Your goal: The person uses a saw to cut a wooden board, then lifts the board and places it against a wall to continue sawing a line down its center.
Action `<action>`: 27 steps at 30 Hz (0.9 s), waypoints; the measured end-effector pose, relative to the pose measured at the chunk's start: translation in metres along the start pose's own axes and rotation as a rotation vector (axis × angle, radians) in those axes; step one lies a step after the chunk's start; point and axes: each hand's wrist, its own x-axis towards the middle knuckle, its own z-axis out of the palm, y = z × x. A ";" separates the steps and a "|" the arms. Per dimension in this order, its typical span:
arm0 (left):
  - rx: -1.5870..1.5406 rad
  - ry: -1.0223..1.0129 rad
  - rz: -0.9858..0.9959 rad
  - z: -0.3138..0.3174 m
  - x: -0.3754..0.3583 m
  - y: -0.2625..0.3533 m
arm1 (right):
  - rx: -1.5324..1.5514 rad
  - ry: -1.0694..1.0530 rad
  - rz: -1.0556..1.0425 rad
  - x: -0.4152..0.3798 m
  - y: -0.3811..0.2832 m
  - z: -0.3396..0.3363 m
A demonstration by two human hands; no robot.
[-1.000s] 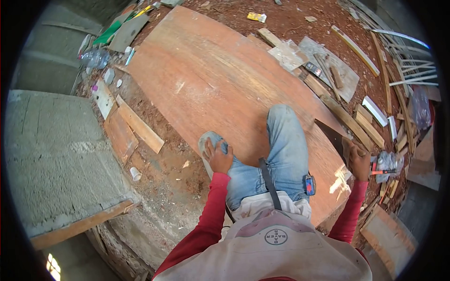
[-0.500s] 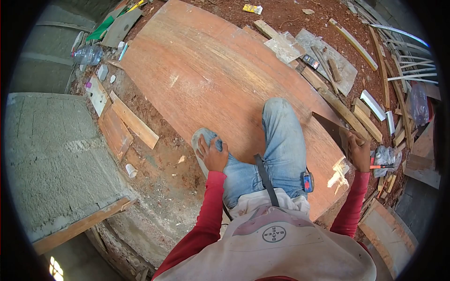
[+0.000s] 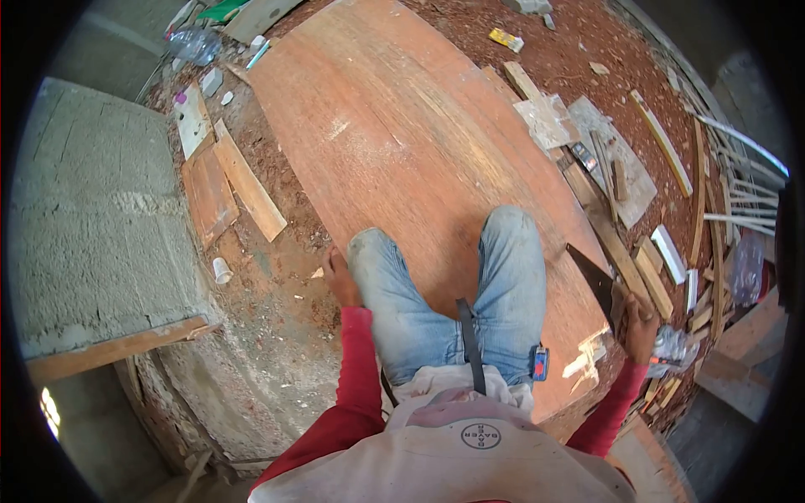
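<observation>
While right hand [image 3: 641, 325] grips it, saw [image 3: 599, 279] extends ahead-left.

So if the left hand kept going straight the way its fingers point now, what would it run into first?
Most likely the left edge of the wooden sheet, right by the fingertips of the left hand; whether they already touch is unclear.

Reddish ground [image 3: 579, 46] carries a white cup [image 3: 222, 270], wood strips [image 3: 662, 144] and, apparently, the plywood sheet [image 3: 377, 142].
</observation>
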 end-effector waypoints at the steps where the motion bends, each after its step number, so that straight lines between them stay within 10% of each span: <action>1: -0.051 -0.090 -0.229 -0.020 0.024 -0.045 | -0.004 -0.011 -0.021 0.000 0.004 -0.002; 5: 0.140 -0.266 -0.574 -0.027 0.041 -0.107 | -0.012 -0.029 0.103 0.005 0.004 -0.009; 10: 0.659 -0.344 -0.525 -0.003 0.044 -0.131 | -0.081 0.011 -0.190 0.014 -0.008 0.002; 14: 0.890 -0.359 -0.484 0.025 0.033 -0.137 | 0.019 -0.127 0.055 0.014 -0.058 0.018; 22: 1.015 -0.348 -0.445 0.065 0.032 -0.136 | -0.072 -0.090 0.255 0.028 -0.059 0.021; 27: 0.923 -0.378 -0.405 0.063 0.035 -0.131 | -0.388 -0.043 0.011 0.014 -0.051 0.032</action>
